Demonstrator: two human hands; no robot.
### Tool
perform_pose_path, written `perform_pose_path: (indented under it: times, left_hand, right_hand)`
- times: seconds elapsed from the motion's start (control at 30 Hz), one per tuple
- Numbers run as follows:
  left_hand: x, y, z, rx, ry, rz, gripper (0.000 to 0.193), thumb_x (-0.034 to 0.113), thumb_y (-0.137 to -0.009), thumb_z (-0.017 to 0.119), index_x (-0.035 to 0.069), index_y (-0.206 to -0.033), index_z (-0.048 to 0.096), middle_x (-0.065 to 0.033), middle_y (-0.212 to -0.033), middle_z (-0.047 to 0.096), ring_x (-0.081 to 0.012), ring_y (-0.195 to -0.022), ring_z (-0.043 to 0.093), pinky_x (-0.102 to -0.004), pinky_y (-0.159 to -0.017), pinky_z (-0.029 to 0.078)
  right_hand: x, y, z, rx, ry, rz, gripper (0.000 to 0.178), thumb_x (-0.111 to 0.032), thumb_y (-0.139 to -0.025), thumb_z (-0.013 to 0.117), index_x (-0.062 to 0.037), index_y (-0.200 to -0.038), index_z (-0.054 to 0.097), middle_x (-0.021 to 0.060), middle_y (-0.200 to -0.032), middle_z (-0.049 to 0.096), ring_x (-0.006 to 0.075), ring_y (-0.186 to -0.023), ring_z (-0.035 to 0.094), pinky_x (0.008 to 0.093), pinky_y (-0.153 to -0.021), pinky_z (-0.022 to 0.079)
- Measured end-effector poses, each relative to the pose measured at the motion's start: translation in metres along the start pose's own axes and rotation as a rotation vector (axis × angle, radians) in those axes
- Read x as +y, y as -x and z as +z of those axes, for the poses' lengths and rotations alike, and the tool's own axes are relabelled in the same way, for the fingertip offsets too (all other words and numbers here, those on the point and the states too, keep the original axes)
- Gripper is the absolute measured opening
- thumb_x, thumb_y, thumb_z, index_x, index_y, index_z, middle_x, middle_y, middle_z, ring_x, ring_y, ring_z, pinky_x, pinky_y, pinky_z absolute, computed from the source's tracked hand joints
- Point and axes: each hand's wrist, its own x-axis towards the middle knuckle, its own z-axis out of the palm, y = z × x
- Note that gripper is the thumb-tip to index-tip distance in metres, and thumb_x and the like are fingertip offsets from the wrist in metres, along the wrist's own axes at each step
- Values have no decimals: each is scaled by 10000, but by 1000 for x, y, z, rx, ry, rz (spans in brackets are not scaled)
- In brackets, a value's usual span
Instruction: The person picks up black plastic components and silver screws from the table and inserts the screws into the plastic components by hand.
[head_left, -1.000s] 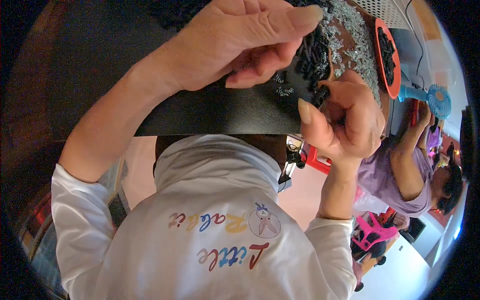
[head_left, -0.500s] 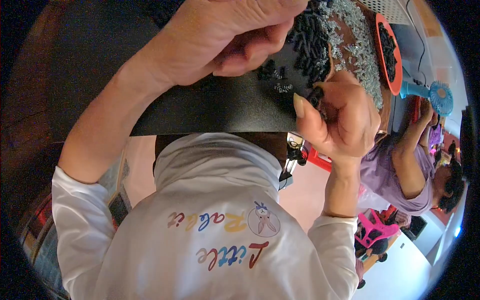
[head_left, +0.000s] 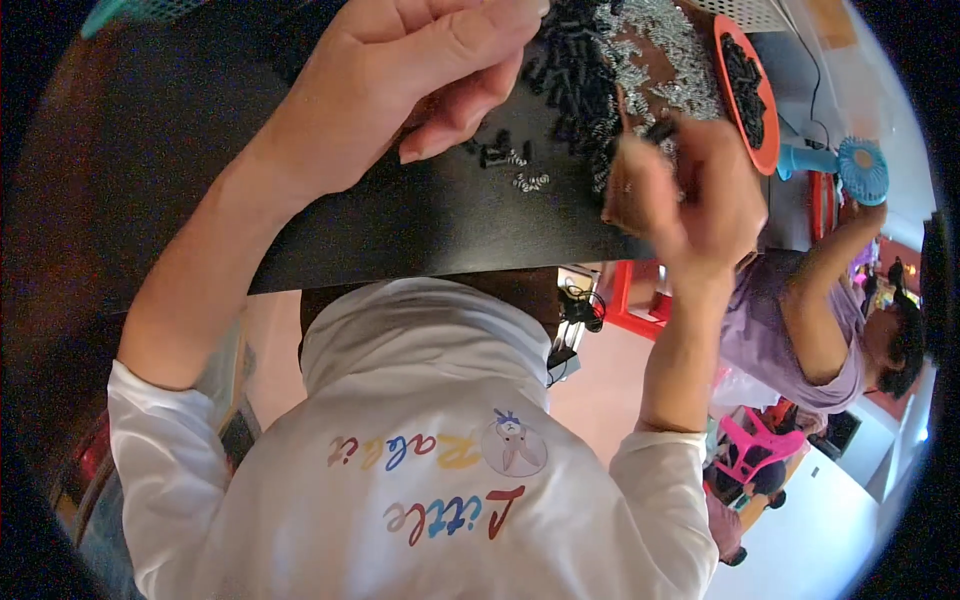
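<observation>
Across the upper right of the frame, we see small black pieces (head_left: 575, 85) heaped beside small silver coils (head_left: 690, 65); a few stray coils (head_left: 532, 182) lie apart, near the middle. Our right hand (head_left: 695, 195) is curled, thumb and forefinger drawn narrow around a dark piece (head_left: 660, 130), though blur hides its exact shape. Our left hand (head_left: 400, 90), at upper centre, has its fingers bent and thumb tip at the frame's top edge; we cannot tell whether it holds anything.

We judge the pieces light and fairly stiff, apt to roll or slip, best pinched midway along their sides; the coils look springy and likely to snag together.

Beneath them lies a dark tabletop (head_left: 430, 230) with a dull sheen. At the right stand an orange plate (head_left: 765, 162) of black pieces and a blue fan (head_left: 862, 170); below these, we see a co-worker in purple (head_left: 775, 310) and a pink stool (head_left: 755, 450).
</observation>
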Motion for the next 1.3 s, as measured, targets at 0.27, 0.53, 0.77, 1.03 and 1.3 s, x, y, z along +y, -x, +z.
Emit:
perform_pose_path:
  times: [0.27,0.53,0.77,1.03,1.3]
  left_hand:
    - [11,-1,8,160,-170,-49,332,301,-975,450,89,-729,522,19,-552,447,-62,-414,377,-211,-355,277]
    - [-7,-46,-27,-621,298,746,361,283,-993,449,47,-734,537,-22,-558,485,-86,-419,436,-204,-376,346]
    - [23,-3,-16,193,17,138,359,300,-976,468,59,-714,513,-26,-548,469,-89,-410,418,-199,-367,320]
    - [22,8,-23,259,-33,260,339,305,-965,492,85,-708,513,-5,-553,463,-77,-406,402,-197,-365,295]
    - [19,7,-28,263,-56,253,343,305,-960,496,84,-699,520,0,-562,478,-71,-419,415,-199,-369,294]
  right_hand:
    - [142,-10,-26,-55,31,559,352,-305,-917,607,41,-946,659,0,-686,568,49,-671,461,224,-585,393]
    - [144,-17,-29,-60,-87,611,363,-318,-937,576,35,-919,660,-26,-681,525,30,-641,443,186,-546,346]
    - [38,-29,9,-277,-307,136,227,-144,-871,626,-10,-1053,616,114,-894,614,210,-781,593,303,-718,469]
    - [-22,-56,43,-340,-235,-222,210,-75,-852,610,-9,-1049,583,124,-892,540,283,-809,563,318,-722,452]
    - [-26,-68,59,-421,-145,-234,212,-46,-827,594,-15,-1035,569,157,-928,520,344,-838,557,386,-714,458]
